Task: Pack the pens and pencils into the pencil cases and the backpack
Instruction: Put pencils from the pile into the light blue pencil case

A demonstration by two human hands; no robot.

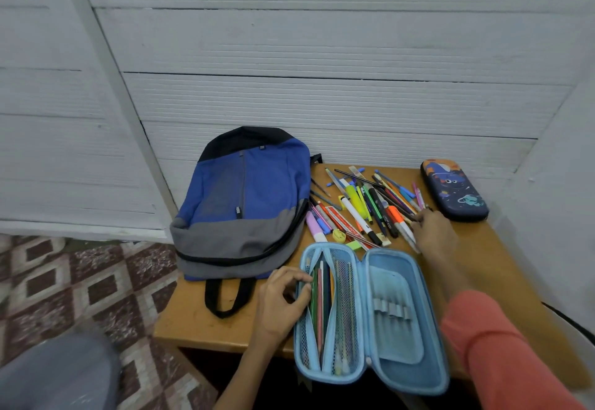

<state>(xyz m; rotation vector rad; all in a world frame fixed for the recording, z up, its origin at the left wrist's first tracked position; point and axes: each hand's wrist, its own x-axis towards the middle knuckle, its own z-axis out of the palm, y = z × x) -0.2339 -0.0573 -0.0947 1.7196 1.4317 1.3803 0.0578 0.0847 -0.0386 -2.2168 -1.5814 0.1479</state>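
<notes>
A light blue pencil case (396, 319) lies open at the table's front edge, with several pencils in its left mesh pocket. My left hand (281, 300) grips the case's left edge and holds the mesh pocket open. A heap of pens, pencils and markers (363, 206) lies behind the case. My right hand (433, 232) rests on the heap's right end, fingers curled round a few pens there. A closed dark blue pencil case (454, 189) with a space print sits at the back right. The blue and grey backpack (241, 203) lies flat on the left.
The small wooden table (502, 268) stands against a white panelled wall (322, 55). The backpack's black handle (225, 297) hangs toward the front edge. A patterned tile floor (74, 281) lies to the left, and a grey-clad knee (54, 374) shows at the bottom left.
</notes>
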